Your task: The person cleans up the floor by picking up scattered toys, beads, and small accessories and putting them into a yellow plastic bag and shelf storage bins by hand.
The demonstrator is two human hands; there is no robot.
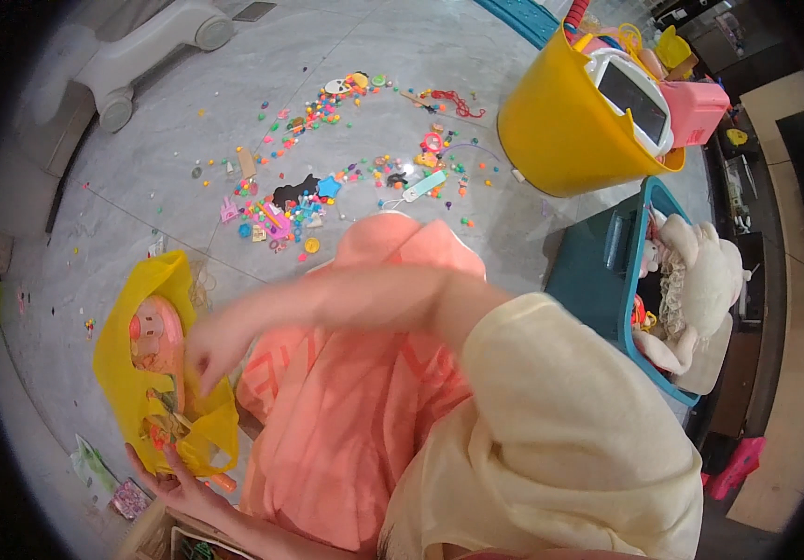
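Note:
A yellow plastic bag (114,353) lies at the left with its mouth spread. Inside it are a pink toy piece (167,322) and some mixed small toys (161,425). My right arm reaches across my lap, and my right hand (210,353) hovers at the bag's right side. Motion smears its fingers, so I can't see whether they hold anything. At the bag's lower edge is my left hand (176,483), palm up with fingers apart and touching or very close to the plastic. An orange stick-like piece (223,483) pokes out beside it.
Colourful beads and trinkets (294,210) are scattered over the grey tile floor ahead. A yellow tub (551,121) full of toys and a teal bin (593,266) with a white plush toy (705,280) stand at right. A basket (154,534) sits at lower left.

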